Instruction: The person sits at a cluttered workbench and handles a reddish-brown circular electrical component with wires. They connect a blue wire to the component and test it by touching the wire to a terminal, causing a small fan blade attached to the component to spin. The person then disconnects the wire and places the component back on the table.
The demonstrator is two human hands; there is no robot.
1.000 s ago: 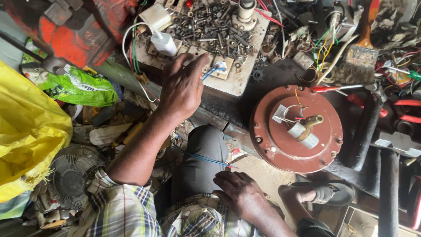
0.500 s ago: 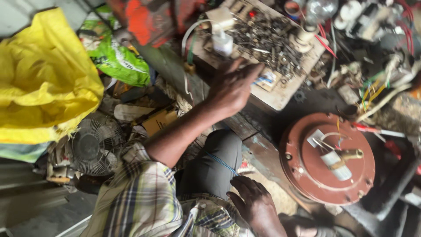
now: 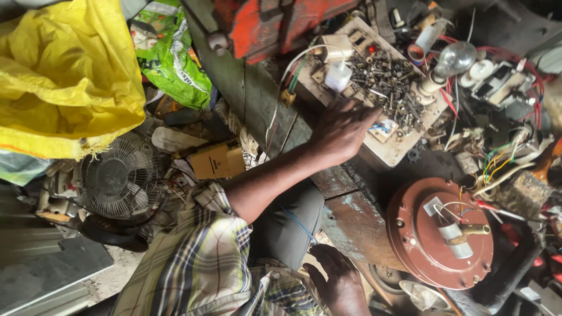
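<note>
Currently, the left hand [image 3: 339, 131] is stretched out over a pale board [image 3: 383, 149] heaped with loose screws and bolts [image 3: 389, 85], its fingers spread and bent down onto the near edge of the heap; nothing can be seen gripped in it, though the fingertips are partly blurred. The right hand [image 3: 336, 281] is laid low near the lap, loosely curled and released, with no object held in it. The hardware is piled in the middle of the board, which is set on a cluttered wooden tabletop [image 3: 351, 216], just beside a white plug [image 3: 338, 76] and a clear light bulb [image 3: 456, 58] standing in its holder. The screws are judged to be small, hard and light, probably somewhat greasy, and easily scattered or rolled; a single piece would best be pinched by its shank or head between thumb and forefinger rather than scooped. The bulb is judged fragile and is better left untouched. A round reddish-brown motor housing [image 3: 439, 234] with a brass shaft is seen lying near the board, toward the right hand; it is likely heavy and stiff. Further off, a yellow plastic bag [image 3: 64, 76], a green packet [image 3: 170, 52] and a small wire-guarded fan [image 3: 120, 178] are seen among the clutter.
</note>
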